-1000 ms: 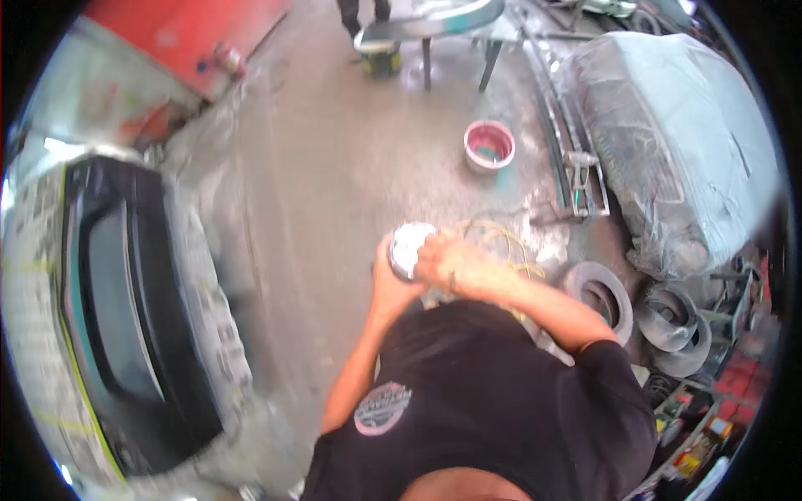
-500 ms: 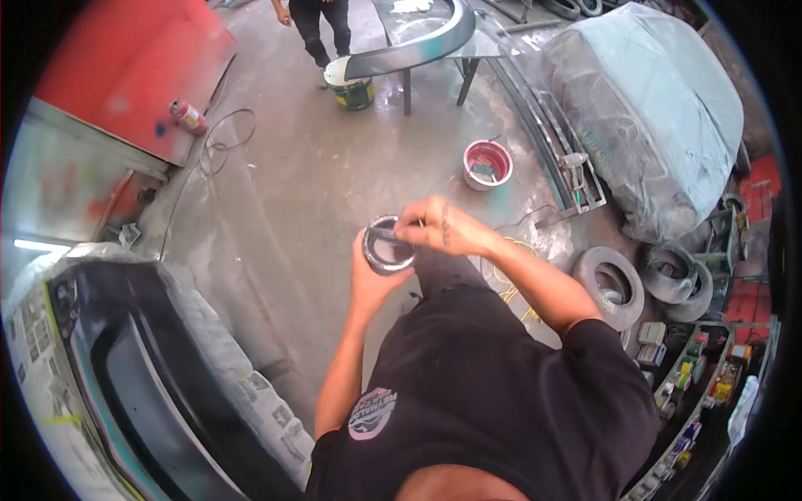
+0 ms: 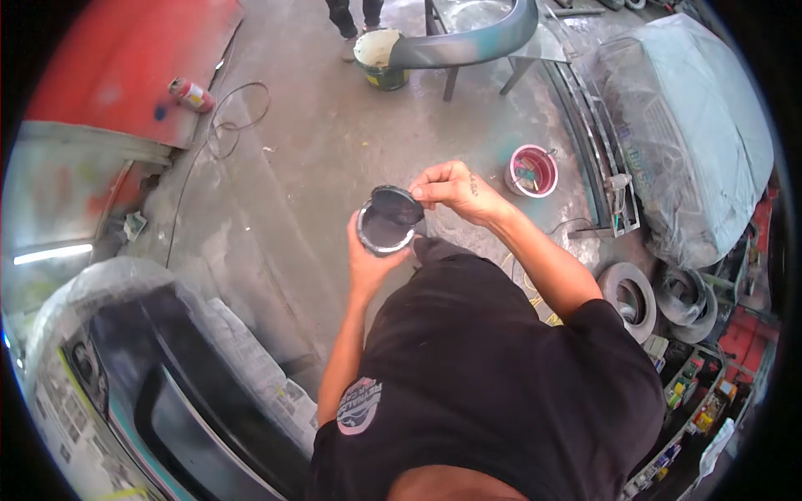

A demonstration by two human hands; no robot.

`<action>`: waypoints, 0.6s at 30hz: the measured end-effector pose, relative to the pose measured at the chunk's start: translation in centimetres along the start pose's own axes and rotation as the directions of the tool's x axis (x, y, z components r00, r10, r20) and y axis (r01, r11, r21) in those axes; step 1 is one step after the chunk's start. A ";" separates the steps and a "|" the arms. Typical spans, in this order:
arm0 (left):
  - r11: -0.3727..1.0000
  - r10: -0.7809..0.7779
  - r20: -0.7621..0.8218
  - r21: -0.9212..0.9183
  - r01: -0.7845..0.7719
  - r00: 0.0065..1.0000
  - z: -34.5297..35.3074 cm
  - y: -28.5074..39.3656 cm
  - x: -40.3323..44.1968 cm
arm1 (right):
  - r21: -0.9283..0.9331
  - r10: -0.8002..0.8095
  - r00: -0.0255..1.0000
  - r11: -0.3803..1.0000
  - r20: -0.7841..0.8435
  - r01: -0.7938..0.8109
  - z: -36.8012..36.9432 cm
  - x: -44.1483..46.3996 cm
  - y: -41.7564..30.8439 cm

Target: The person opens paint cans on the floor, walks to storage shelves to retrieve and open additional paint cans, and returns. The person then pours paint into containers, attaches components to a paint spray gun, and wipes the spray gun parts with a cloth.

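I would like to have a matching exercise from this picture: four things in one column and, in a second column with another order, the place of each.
Things:
1. Can
2. Lid
3. Pink bucket
4. Dark panel

Places:
A. On the floor, standing beyond the right hand
B. At the left, bordered by newspaper
C. Gripped in the left hand
D. Tilted in the right hand's fingers

Pairs: 1-C, 2-D, 3-A, 4-B
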State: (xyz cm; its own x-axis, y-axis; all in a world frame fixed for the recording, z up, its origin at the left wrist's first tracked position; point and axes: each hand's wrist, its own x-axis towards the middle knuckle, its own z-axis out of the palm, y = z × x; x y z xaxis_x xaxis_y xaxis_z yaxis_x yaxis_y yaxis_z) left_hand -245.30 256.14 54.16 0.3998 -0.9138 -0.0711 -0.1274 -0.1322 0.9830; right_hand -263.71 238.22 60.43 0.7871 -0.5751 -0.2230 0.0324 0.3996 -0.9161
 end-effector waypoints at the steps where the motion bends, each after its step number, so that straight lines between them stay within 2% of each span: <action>1: 1.000 0.007 -0.008 0.031 -0.006 1.000 -0.9 0.2 1.8 | 0.031 -0.006 1.000 1.000 0.024 0.005 -0.1 1.9 -0.8; 4: 0.994 0.025 -0.050 0.109 -0.020 0.998 -3.7 -0.1 6.4 | 0.057 -0.018 0.997 0.998 0.072 0.014 -0.1 6.8 -2.8; 7: 0.993 0.062 -0.133 0.110 -0.048 0.989 -5.8 0.0 10.3 | 0.128 -0.033 0.995 0.992 0.090 0.022 -0.2 10.5 -4.2; 11: 0.998 0.062 -0.125 0.037 -0.058 0.990 -8.9 -0.1 15.6 | 0.261 -0.050 0.998 0.965 0.038 0.039 -0.7 14.2 -4.0; 15: 0.995 0.092 -0.124 0.038 -0.088 0.988 -12.6 0.8 21.5 | 0.333 -0.023 0.995 0.942 -0.093 0.053 -0.4 17.2 -2.9; 16: 0.996 0.092 -0.127 0.025 -0.090 0.988 -13.8 0.5 23.3 | 0.254 -0.023 0.986 0.965 -0.164 0.064 -0.4 18.1 -2.7; 17: 0.967 0.228 -0.151 0.149 -0.206 0.962 -15.1 -1.1 25.3 | 0.269 0.015 0.976 0.962 -0.215 0.045 0.0 19.1 -2.8; 18: 0.958 0.261 -0.185 0.168 -0.231 0.947 -15.9 -0.9 26.9 | 0.265 -0.021 0.968 0.960 -0.250 0.089 -0.1 20.1 -1.7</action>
State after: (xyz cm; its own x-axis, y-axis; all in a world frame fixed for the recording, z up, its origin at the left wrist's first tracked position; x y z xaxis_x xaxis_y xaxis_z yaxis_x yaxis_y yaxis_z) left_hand -220.05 237.80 54.09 0.5134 -0.8293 0.2207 -0.3669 0.0204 0.9300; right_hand -247.94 225.91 57.46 0.6071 -0.7436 -0.2803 0.2648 0.5218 -0.8109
